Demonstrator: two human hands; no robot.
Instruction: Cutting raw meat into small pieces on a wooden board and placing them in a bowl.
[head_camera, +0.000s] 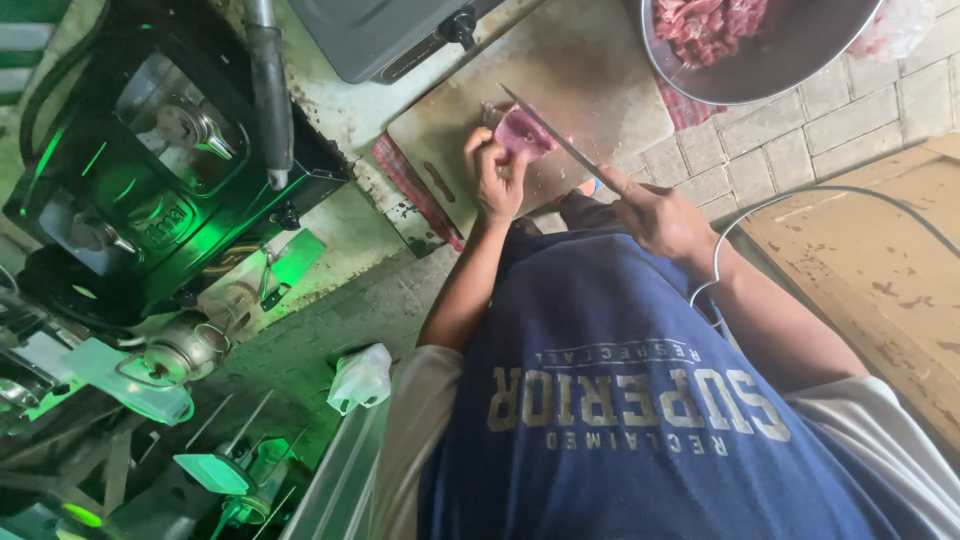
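pink raw meat (522, 131) is lying on a pale beige cutting board (590, 70); red meat pieces (705, 22) are filling a grey metal bowl (780, 60).

Wet, shiny pink meat (522, 131). Thin metal knife (550, 133), smooth and bright. Worn wooden cutting board (590, 70), pale, matt, a bit scratched. Shiny metal bowl (770, 75), smooth inside. Rough grey stone tiles (800, 150), matt. Soft blue cloth shirt (620, 420). Glossy black stove (130, 170), likely metal and glass, hard to tell in the green light. Brown cardboard-like sheet (870, 270), dull and scuffed.
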